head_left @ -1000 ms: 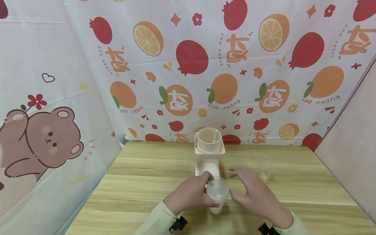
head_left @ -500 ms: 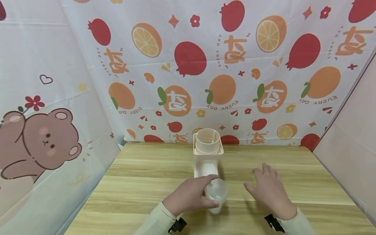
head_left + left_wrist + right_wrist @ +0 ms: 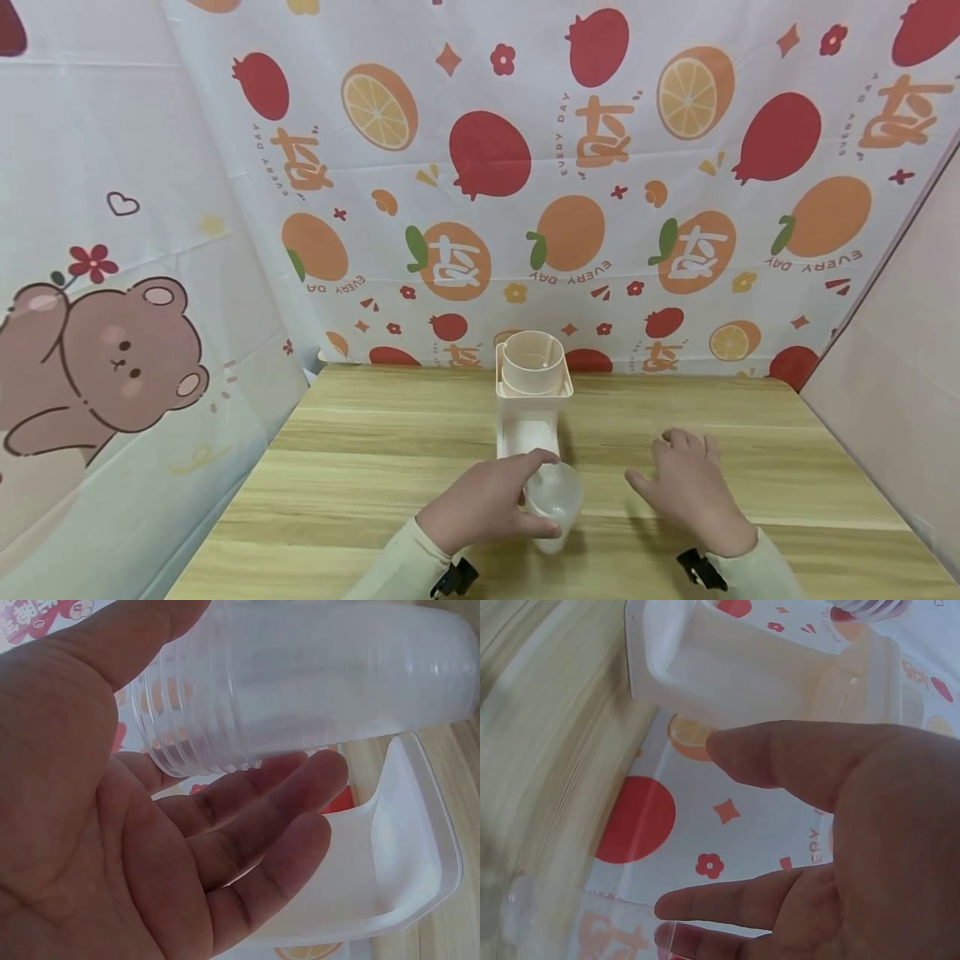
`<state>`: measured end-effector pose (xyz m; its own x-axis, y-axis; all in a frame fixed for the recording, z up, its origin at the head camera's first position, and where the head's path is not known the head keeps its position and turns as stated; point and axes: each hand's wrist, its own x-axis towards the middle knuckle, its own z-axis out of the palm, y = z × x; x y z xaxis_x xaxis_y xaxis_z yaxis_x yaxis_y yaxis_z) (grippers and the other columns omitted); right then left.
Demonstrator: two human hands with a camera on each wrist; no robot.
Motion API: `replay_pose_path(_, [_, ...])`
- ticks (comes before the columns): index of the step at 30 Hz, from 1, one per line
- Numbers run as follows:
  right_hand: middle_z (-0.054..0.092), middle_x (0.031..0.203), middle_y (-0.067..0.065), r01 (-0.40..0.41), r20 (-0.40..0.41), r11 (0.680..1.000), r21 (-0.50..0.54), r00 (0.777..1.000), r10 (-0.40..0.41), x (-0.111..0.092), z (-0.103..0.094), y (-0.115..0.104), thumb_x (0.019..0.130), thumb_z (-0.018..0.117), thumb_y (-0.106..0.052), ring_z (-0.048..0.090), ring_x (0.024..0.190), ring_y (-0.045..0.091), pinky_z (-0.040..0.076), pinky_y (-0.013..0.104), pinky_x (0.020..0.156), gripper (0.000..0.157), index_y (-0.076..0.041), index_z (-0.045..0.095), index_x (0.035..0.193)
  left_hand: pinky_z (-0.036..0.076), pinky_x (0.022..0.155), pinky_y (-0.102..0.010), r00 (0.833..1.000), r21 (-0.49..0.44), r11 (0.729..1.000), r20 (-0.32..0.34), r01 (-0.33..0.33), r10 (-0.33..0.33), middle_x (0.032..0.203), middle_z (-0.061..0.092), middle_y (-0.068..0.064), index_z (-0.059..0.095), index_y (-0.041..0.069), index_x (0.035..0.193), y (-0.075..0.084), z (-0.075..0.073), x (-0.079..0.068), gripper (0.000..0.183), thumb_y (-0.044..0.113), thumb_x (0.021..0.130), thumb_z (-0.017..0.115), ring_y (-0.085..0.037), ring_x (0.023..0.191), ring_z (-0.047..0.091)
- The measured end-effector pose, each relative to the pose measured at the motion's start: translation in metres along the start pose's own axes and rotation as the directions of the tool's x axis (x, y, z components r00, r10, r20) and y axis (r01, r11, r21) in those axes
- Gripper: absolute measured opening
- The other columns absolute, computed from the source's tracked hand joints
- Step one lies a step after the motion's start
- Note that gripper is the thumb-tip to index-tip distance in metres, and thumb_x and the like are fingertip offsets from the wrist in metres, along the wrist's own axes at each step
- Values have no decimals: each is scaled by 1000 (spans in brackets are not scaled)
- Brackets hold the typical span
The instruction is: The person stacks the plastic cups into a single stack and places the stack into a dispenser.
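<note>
My left hand point(image 3: 491, 500) grips a stack of clear plastic cups point(image 3: 315, 682) near its rims. The thumb lies on one side, while several fingers stay loosely bent below. My right hand point(image 3: 693, 492) is over the table to the right, thumb spread from straight fingers. In the right wrist view, a clear cup-like piece point(image 3: 615, 930) lies by the fingertips point(image 3: 671, 906); whether it is held cannot be told, and the hand hides it in the head view. Ahead of the left hand stands a cream plastic holder point(image 3: 528, 421) with a round tube point(image 3: 533, 375) on top.
The wood-grain table point(image 3: 360, 467) ends against a fruit-print curtain point(image 3: 487, 75) at the back. A bear-print curtain point(image 3: 127, 358) hangs on the left, and a plain pale one point(image 3: 900, 350) on the right.
My right hand has moved away from the cup stack to the right, over the spot where a small clear piece lay. The left hand keeps its grip on the cups.
</note>
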<state>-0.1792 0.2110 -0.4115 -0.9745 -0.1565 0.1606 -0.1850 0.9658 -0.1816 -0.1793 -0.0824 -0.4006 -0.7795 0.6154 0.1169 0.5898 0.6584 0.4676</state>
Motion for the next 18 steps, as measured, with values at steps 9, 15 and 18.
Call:
replay_pose_path(9, [63, 123, 26, -4, 40, 1000, 9, 999, 4, -3, 0, -6, 91, 73, -45, 55, 120, 50, 20, 76, 110, 45, -1, 74, 94, 49, 69, -24, 1000, -9, 1000, -9, 21, -21, 93, 62, 18, 55, 25, 136, 3, 2, -1, 72, 55, 78, 84, 1, 71, 56])
replay_pose_path(15, [70, 113, 16, 29, 51, 999, -20, 998, -28, -12, -7, -21, 89, 74, -50, 63, 109, 40, 27, 72, 106, 44, -6, 75, 86, 51, 72, -25, 999, 18, 999, -12, 32, -32, 99, 65, 16, 54, 23, 137, 1, 3, -1, 73, 58, 79, 82, 0, 76, 58])
replay_pose_path(18, [71, 112, 14, 31, 72, 999, -15, 997, -30, -17, -11, -29, 89, 74, -51, 64, 111, 36, 24, 75, 109, 46, -5, 77, 92, 51, 71, -26, 999, 29, 999, -12, 35, -35, 97, 65, 15, 54, 22, 138, 0, 3, 0, 75, 58, 80, 82, 0, 75, 58])
